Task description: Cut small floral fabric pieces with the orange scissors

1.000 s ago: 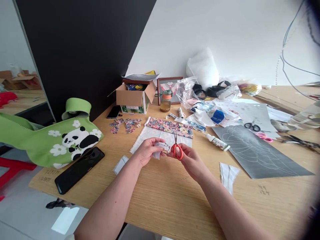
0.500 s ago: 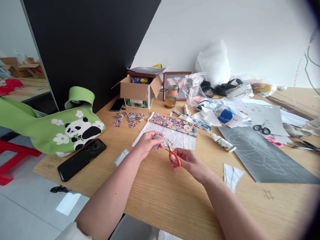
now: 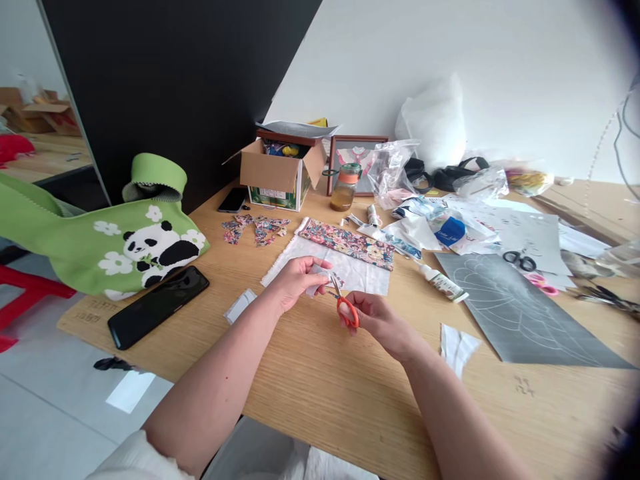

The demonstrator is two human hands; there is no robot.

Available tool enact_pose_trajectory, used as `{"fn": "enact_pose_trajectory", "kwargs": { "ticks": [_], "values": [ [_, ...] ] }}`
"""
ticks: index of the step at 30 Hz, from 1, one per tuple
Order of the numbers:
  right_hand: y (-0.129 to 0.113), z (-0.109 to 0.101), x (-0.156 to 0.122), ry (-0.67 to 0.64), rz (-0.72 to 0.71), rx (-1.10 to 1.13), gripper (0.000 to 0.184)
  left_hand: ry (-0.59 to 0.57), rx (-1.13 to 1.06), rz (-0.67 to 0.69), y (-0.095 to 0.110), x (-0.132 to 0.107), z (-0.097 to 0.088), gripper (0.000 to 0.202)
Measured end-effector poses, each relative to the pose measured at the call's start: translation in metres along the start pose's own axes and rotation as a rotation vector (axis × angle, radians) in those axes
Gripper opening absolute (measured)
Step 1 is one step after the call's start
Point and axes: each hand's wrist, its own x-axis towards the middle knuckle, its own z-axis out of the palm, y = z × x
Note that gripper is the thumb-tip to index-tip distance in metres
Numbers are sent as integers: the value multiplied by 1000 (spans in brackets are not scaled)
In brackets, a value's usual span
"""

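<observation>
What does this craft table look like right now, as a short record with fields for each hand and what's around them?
left hand: pinches a small fabric scrap
right hand: holds orange-handled scissors, blades at the scrap
behind hands: floral fabric strip on white cloth
left side: black phone beside green panda bag
right side: glue bottle, grey sheet
back: cardboard box, jar
surface: wooden table

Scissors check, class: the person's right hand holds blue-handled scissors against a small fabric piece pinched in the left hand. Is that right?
Not quite. The head view shows the scissors in the right hand have orange handles, not blue. The left hand does pinch the small fabric piece.
</observation>
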Motion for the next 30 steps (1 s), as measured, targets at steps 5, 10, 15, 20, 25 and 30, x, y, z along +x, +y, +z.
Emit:
{"fn": "enact_pose_trajectory", "kwargs": {
  "ticks": [5,10,15,20,25,30],
  "values": [
    [2,-2,-1,-40,-16,14,46,19,-29,-8,1,0,-1,37],
    [1,-2,-1,-70,-3,10,44,45,-46,7,-1,2,-3,34],
    [2,-2,0,-62,4,6,45,9,-56,-14,1,1,-2,36],
    [5,-4,0,-58,-8,-12,44,-65,0,-31,0,-2,-3,39],
    [8,-6,0,-64,-21,-33,42,-131,43,-62,-1,-2,-6,40],
    [5,-5,0,-65,11,-27,45,-125,81,-41,1,-2,-7,38]
  ]
}}
